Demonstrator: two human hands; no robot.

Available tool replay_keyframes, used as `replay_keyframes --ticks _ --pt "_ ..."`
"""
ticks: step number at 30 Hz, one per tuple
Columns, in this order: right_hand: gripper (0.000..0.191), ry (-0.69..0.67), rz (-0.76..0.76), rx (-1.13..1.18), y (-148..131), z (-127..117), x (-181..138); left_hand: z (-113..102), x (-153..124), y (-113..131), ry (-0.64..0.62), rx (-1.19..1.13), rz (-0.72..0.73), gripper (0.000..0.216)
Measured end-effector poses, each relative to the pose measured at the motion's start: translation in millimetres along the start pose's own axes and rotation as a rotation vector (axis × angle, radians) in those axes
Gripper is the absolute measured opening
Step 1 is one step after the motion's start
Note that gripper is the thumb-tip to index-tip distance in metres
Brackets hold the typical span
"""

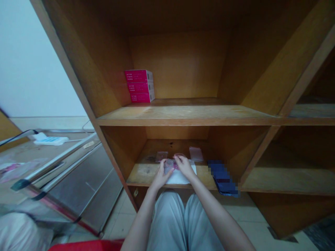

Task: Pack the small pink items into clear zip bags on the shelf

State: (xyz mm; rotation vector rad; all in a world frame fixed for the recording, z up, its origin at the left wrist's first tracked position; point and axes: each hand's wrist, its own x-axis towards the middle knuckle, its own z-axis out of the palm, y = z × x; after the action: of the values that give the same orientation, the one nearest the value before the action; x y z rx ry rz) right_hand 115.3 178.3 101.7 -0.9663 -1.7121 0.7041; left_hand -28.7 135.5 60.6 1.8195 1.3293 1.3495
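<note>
Both my hands reach into the lower shelf [146, 174] of a wooden cabinet. My left hand [162, 173] and my right hand [184, 165] pinch a small clear plastic bag [171, 164] with something pink inside, holding it over a white sheet [180, 177] that lies on the shelf. Two more small clear bags lie behind them, one [161, 156] to the left and one [196, 153] to the right. A dark blue item [222, 177], blurred out, lies at the shelf's front edge to the right of my right hand.
Three pink boxes [140, 86] are stacked at the back left of the upper shelf [183, 115]. Left of the cabinet lie metal panels and rails [65, 167] and a white power strip [51, 140] on the floor. My knees in grey trousers [172, 223] are below.
</note>
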Motion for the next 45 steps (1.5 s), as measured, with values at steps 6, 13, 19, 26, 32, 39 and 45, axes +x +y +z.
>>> replay_keyframes --ticks 6,13,19,26,32,39,45 --pt "0.022 -0.006 0.058 -0.279 9 -21 -5 -1 -1 3 -0.008 0.028 -0.015 0.051" --pt "0.021 -0.190 0.111 -0.560 19 -34 -13 -1 0 4 -0.020 0.035 -0.010 0.050" --pt "0.019 -0.218 0.104 -0.591 27 -32 -17 -2 0 7 -0.032 0.058 -0.011 0.049" --pt "0.016 -0.156 0.118 -0.492 31 -29 -18 -2 0 8 -0.028 0.051 -0.020 0.049" --pt "0.015 0.068 0.159 -0.133 26 -16 -10 -2 0 8 -0.026 0.021 -0.022 0.049" --pt "0.016 0.060 0.099 0.079 9 3 -6 -1 0 7 -0.032 0.010 -0.007 0.049" --pt "0.025 -0.024 0.098 0.059 8 -1 -8 1 1 0 -0.013 0.019 0.002 0.049"
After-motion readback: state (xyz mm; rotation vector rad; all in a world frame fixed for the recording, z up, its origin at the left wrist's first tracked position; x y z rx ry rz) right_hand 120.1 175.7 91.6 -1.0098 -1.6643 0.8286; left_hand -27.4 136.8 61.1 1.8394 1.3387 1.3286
